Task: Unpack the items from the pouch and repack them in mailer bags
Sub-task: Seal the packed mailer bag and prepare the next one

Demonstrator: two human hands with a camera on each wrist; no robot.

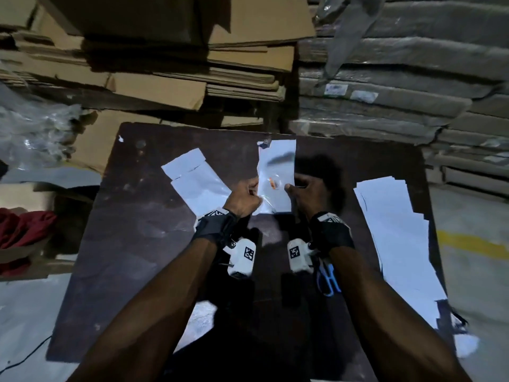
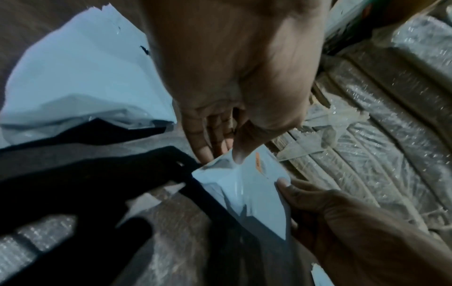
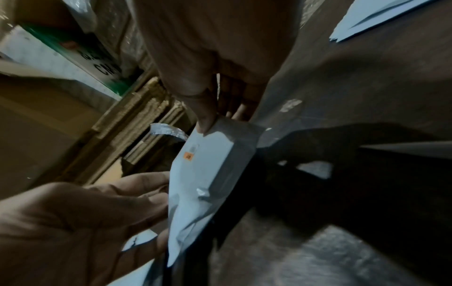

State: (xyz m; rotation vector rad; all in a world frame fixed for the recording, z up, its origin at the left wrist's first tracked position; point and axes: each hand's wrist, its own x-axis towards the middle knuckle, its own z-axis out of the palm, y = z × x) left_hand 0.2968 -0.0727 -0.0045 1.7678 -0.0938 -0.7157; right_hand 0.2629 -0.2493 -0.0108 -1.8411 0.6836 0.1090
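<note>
At frame centre, both hands [image 1: 275, 195] pinch the white mailer bag [image 1: 276, 172], probably steadying its boxed item for sealing.

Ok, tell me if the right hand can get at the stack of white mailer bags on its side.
Probably yes: the stack of mailer bags lies uncovered beside the right hand, though it now pinches the white bag.

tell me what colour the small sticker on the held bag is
Orange sticker, clearest in the right wrist view.

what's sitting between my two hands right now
The white mailer bag, gripped at its edges by the left hand and right hand. A small orange label shows on it, clearest in the head view.
</note>
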